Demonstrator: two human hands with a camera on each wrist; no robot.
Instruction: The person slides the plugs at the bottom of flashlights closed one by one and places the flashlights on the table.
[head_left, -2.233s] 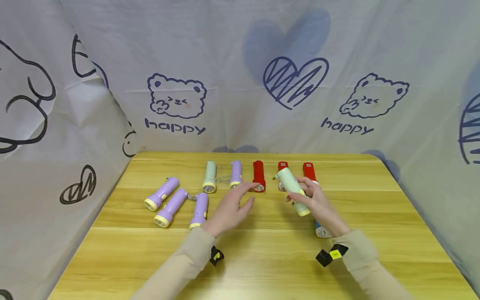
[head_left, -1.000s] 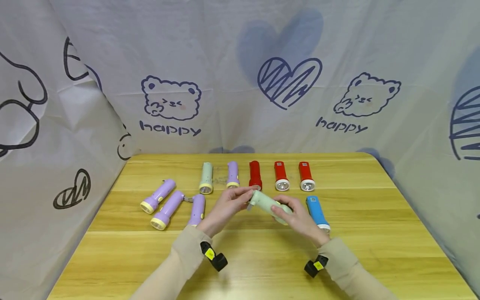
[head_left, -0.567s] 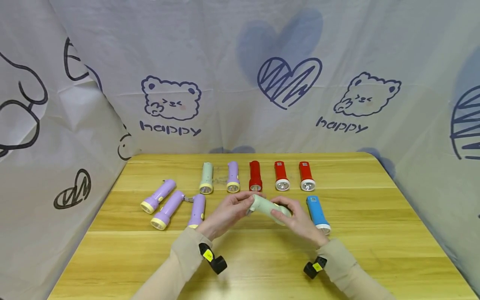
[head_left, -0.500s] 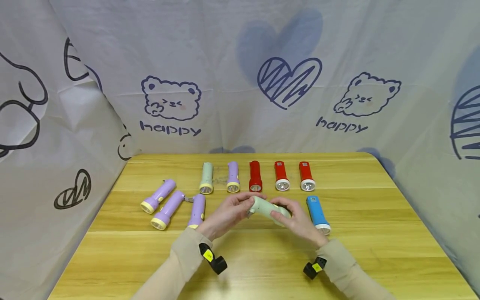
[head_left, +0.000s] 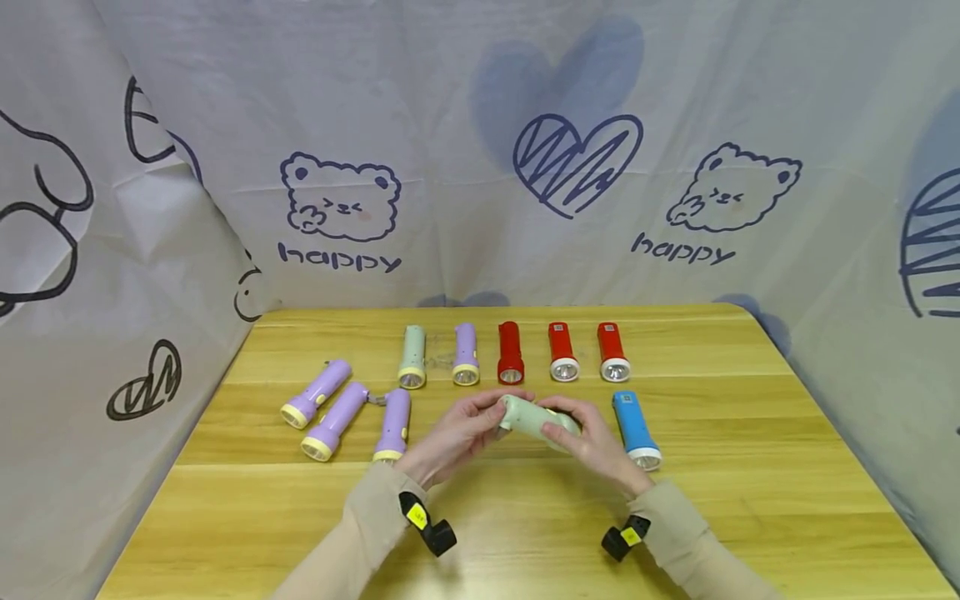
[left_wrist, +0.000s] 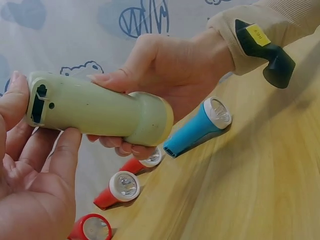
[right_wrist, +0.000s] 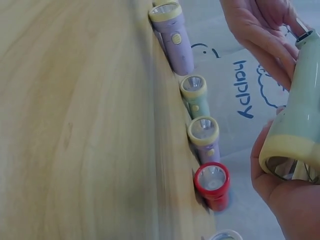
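Observation:
Above the middle of the table, both hands hold a pale green flashlight [head_left: 527,416], tilted with its tail toward the left. My right hand [head_left: 596,442] grips it near its wide, cream-rimmed head, thumb along the body. The fingers and thumb of my left hand [head_left: 463,429] are at the tail end, pinching it. In the left wrist view the tail shows a dark slot [left_wrist: 38,105] with a thin metal piece in it. A metal prong [right_wrist: 302,26] stands out from the tail in the right wrist view, close to the left fingers.
Along the back lie a green flashlight [head_left: 412,357], a purple flashlight [head_left: 466,354] and red ones, including a dark red flashlight [head_left: 510,352]. Several purple flashlights, one a tilted flashlight [head_left: 336,422], lie left. A blue flashlight [head_left: 636,429] lies right. A printed cloth [head_left: 465,233] hangs behind the table.
The right hand brought the green flashlight left and turned its tail toward the left hand, which took hold there. Lately the hands barely move; the prong seen below the tail no longer shows from the head.

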